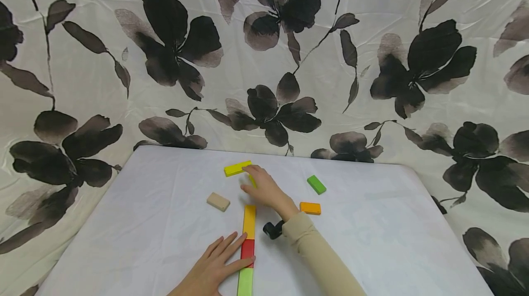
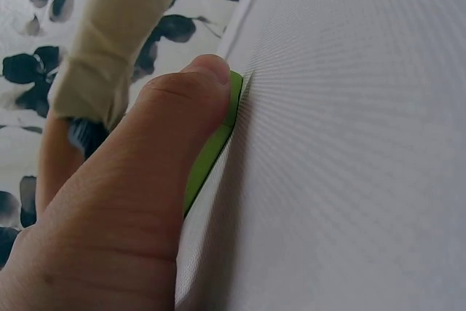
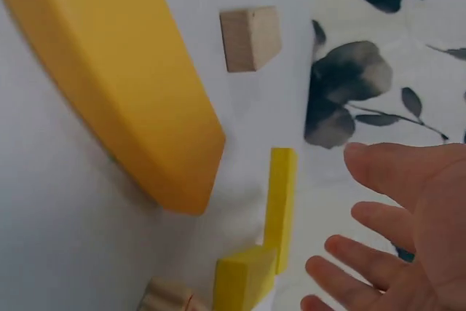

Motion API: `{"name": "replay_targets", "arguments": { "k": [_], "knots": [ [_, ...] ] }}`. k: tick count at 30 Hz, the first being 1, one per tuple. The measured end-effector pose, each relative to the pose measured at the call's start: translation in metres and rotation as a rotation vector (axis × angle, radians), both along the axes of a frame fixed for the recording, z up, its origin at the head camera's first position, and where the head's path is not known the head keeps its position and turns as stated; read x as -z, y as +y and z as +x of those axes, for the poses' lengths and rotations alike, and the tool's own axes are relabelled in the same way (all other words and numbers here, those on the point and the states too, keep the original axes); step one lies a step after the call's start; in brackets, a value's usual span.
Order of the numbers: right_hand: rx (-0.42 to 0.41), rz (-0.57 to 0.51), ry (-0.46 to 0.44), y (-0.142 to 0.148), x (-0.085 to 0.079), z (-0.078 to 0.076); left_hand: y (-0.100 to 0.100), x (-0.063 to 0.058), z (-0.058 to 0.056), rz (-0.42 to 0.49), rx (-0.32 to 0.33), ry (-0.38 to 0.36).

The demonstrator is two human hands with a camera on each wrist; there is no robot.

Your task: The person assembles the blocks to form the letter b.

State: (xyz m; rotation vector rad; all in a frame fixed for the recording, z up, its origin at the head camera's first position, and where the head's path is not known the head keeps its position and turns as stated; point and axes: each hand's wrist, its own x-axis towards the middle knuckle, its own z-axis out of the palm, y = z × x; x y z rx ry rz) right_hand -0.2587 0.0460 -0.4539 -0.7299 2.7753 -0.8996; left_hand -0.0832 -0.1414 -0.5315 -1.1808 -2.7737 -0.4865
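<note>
A straight row of blocks runs towards the person: a yellow-orange block (image 1: pixel 250 219), then a red block (image 1: pixel 248 252), then a light green block (image 1: pixel 245 282). My left hand (image 1: pixel 208 264) rests against this row with fingers extended, its thumb lying across the red block near the green one. In the left wrist view the thumb touches a green block (image 2: pixel 210 164). Over the far part of the table, my right hand (image 1: pixel 266 188) reaches with spread fingers beside a long yellow block (image 1: pixel 236 169) and a second yellow block (image 1: pixel 253 181), partly hidden. Nothing shows in its grasp.
A plain wooden block (image 1: pixel 218 201) lies left of the row. Right of the right hand are a green block (image 1: pixel 316 185) and an orange block (image 1: pixel 310 208). A black wrist camera (image 1: pixel 272 230) hangs under the right wrist. Floral cloth (image 1: pixel 272 112) hangs behind the white table (image 1: pixel 136 222).
</note>
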Motion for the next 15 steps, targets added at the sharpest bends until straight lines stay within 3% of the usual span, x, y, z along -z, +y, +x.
{"name": "replay_targets", "arguments": {
  "k": [5, 15],
  "knots": [
    [0.000, 0.190, 0.027, -0.026, 0.005, -0.018, -0.002, 0.004, -0.002, 0.009, 0.020, 0.045],
    [0.002, 0.327, 0.019, -0.043, 0.016, -0.026, -0.003, 0.003, -0.004, -0.003, 0.025, 0.042]
  ]
}}
